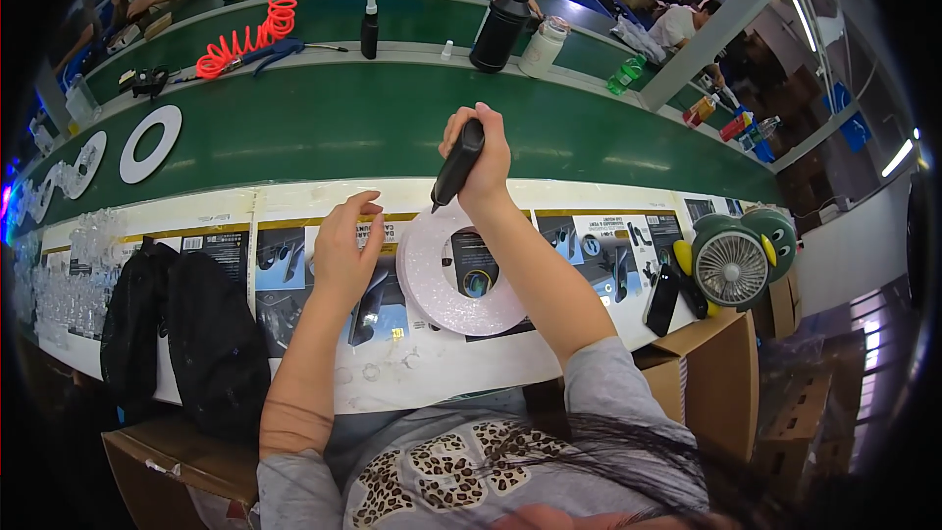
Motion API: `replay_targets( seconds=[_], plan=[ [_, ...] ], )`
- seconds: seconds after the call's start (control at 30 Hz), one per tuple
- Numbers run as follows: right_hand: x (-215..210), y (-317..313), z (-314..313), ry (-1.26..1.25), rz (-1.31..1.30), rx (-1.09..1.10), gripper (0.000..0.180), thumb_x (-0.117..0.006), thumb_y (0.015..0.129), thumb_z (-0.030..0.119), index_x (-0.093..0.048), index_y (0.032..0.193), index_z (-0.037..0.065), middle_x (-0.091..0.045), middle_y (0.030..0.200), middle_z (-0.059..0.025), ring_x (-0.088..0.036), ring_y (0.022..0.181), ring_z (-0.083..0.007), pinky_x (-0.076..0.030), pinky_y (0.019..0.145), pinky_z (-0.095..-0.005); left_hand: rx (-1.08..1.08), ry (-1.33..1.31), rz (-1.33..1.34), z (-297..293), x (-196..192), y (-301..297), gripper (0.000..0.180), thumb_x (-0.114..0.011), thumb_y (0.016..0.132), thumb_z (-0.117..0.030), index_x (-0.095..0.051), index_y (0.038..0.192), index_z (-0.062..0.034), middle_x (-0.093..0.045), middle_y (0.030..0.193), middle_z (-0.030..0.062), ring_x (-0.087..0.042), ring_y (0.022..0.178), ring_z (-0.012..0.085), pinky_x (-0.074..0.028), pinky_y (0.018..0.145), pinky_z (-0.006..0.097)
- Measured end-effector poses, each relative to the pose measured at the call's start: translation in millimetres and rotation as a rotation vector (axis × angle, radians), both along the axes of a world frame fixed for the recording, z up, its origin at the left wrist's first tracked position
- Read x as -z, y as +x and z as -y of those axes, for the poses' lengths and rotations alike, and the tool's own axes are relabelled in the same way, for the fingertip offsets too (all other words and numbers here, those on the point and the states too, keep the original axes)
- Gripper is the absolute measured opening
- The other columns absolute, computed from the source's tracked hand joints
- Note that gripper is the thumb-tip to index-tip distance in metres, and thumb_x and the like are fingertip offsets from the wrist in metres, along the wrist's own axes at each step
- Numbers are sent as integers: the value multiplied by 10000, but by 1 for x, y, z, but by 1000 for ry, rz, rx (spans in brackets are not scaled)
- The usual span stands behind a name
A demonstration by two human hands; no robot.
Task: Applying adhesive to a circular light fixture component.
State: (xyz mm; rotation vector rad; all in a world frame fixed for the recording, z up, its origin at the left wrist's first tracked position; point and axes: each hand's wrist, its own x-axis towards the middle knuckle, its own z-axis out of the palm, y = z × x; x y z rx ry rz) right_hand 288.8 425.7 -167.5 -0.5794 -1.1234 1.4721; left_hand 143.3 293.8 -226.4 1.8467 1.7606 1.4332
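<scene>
My right hand (488, 169) is wrapped round a slim black squeeze bottle (457, 167), tilted with its tapered nozzle pointing down. The tip is over the far rim of a pale, glittery ring (419, 285); whether it touches cannot be made out. This ring lies flat on the printed white sheets (392, 378) covering the near strip of the bench, partly hidden by my right forearm. To the ring's left, my left hand (343, 247) hovers with its fingers and thumb apart, holding nothing.
Black cloth sleeves (211, 319) and clear plastic pieces (83, 280) lie left. Another white ring (150, 144) rests on the green conveyor belt (324, 128). At right are a small fan (731, 268) and a phone (662, 300). Bottles (501, 27) line the far ledge; other people work beyond.
</scene>
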Motion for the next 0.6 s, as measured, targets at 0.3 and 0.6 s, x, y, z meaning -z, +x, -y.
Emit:
replay_targets(
  seconds=[0.3,0.6],
  plan=[
    [14,-7,-8,24,30,-10,469,-407,932,381,-442,588,65,-408,553,-52,-402,531,-145,-348,537,-276,-10,72,16,-2,3,0,267,-608,859,-87,-571,1120,-50,-660,930,96,-618,894,283,-471,798,387],
    [14,-7,-8,63,52,-1,466,-417,927,383,-450,580,74,-407,544,-44,-395,521,-133,-341,511,-272,-10,92,10,-3,4,-1,267,-610,855,-83,-573,1116,-42,-661,917,101,-624,875,283,-476,785,388]
  ],
)
